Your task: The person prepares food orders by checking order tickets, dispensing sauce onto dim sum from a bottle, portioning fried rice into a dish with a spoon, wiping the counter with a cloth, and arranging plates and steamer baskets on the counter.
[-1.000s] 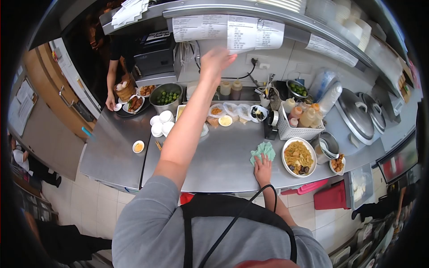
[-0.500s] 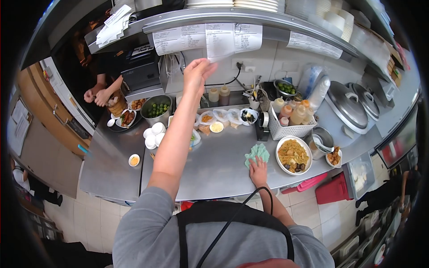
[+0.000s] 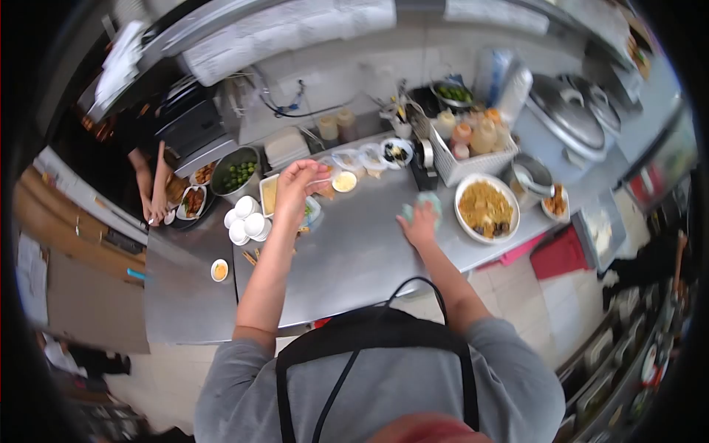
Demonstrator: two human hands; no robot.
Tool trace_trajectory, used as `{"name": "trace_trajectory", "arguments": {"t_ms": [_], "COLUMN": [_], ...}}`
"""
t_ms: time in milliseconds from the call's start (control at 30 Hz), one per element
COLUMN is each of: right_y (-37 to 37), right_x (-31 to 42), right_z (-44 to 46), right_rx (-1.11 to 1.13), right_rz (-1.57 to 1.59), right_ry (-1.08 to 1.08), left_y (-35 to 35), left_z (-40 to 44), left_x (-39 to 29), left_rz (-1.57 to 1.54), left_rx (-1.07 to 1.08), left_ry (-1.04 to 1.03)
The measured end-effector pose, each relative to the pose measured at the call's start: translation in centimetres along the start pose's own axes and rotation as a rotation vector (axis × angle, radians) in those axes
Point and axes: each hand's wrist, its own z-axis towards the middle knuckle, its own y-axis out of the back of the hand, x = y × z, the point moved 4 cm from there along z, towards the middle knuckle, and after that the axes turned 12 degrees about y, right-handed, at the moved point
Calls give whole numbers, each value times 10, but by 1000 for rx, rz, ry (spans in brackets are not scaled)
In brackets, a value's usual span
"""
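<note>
My left hand (image 3: 297,190) is raised over the steel counter (image 3: 347,251), in front of the small food containers. Its fingers are pinched together, and whether anything thin is between them is too blurred to tell. My right hand (image 3: 421,224) presses on a green cloth (image 3: 428,205) lying on the counter. Right of the cloth sits a white bowl of noodles (image 3: 486,207). Stacked white cups (image 3: 247,221) stand left of my left forearm, with a small cup of yellow sauce (image 3: 219,270) nearer the counter's front left.
Behind are a pot of green limes (image 3: 238,176), a white basket of squeeze bottles (image 3: 476,148) and a black tape dispenser (image 3: 424,166). Metal lids (image 3: 565,114) lie at the right. Another person's hands (image 3: 156,205) are near plated food at the left. Paper slips (image 3: 288,33) hang above.
My left hand has come down from the hanging slips to above the counter. My right hand has moved the cloth away from the front edge. The whole view has tilted.
</note>
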Motion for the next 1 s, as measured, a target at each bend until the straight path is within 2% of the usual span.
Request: {"name": "trace_trajectory", "arguments": {"t_ms": [33, 67, 100, 167, 233, 267, 333, 400, 433, 467, 500, 533, 567, 633, 667, 700, 733, 800, 833, 900, 967, 1000], "right_y": [-5, -23, -60, -30, -30, -20, 2, 5, 51, 60, 91, 102, 108, 140, 148, 162, 212, 241, 259, 254, 223, 222], "right_x": [25, 48, 66, 136, 164, 149, 116, 32, -4, -46, -77, -121, -166, -249, -305, -359, -367, -439, -448, -489, -543, -547], "right_z": [5, 1, -18, -49, -98, -104, -119, -129, -132, -142, -148, -156, -166, -174, -182, -187, -176, -166, -151, -126, -115, -110], "right_rx": [152, 176, -11, 401, 286, 288, 435, 336, 281, 100, 79, 76, -38, -119, -56, -58, -467, -671, -702, -670, -564, -475], "right_rz": [65, 74, 283, 353, 334, 325, 426, 584, 595, 459, 277, 270, 80, -74, -56, -49, 2, 246, 325, 406, 380, 440], "right_ry": [105, 178, 337, 611, 1049, 1010, 1027, 753, 615, 641, 515, 418, 402, 174, -224, -601, -498, -835, -895, -954, -931, -1083], "left_y": [-8, -17, -29, -52, -78, -92, -110, -131, -140, -149, -159, -168, -178, -201, -212, -222, -232, -254, -260, -269, -274, -272], "left_z": [-1, 2, 6, 8, 11, 13, 21, 26, 26, 28, 33, 35, 38, 42, 47, 49, 51, 57, 57, 61, 67, 71], "left_x": [15, 33, 50, 87, 123, 137, 167, 186, 197, 208, 220, 232, 241, 258, 266, 276, 285, 294, 299, 309, 313, 323], "left_rz": [8, 32, 48, 87, 101, 147, 216, 250, 277, 280, 299, 319, 322, 267, 267, 189, 110, 32, -45, -64, 56, 3], "left_rx": [44, 77, 132, 206, 289, 318, 374, 391, 388, 392, 394, 392, 391, 412, 409, 387, 360, 392, 425, 309, 372, 383], "left_ry": [57, 113, 157, 252, 341, 380, 434, 479, 516, 529, 562, 598, 605, 645, 646, 737, 826, 889, 958, 958, 923, 891]}}
